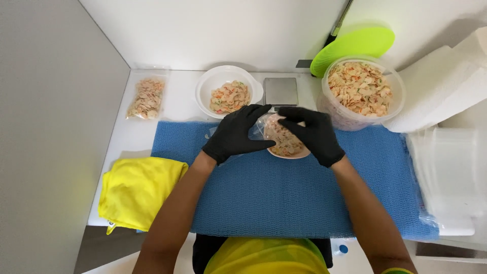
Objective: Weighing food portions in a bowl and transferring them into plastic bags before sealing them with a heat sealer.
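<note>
1. White walls box in a small white counter (177, 109), and a blue mesh mat (284, 193) covers most of its front.
2. My left hand (237, 133), in a black glove, lies flat with fingers spread against the side of a clear plastic bag (264, 127).
3. My right hand (313, 133), also gloved, curls over the top of the bag's mouth, fingertips pinching the film.
4. The bag sits at the mat's back edge, over a small pale bowl of snack pieces (286, 142); whether the pieces are already inside the bag, I cannot tell.
5. Behind it stand a white bowl (228, 91) of the same pieces, a small grey scale (280, 91), and a large clear tub (362, 94) full of them with its green lid (355, 45) propped behind.
6. A filled, sealed bag (147, 97) lies at far left; a yellow cloth (139, 190) lies at the near left.
7. To do this well, I judge both hands should keep the mouth wide and level, gripping film only, so no pieces spill onto the mat.
</note>
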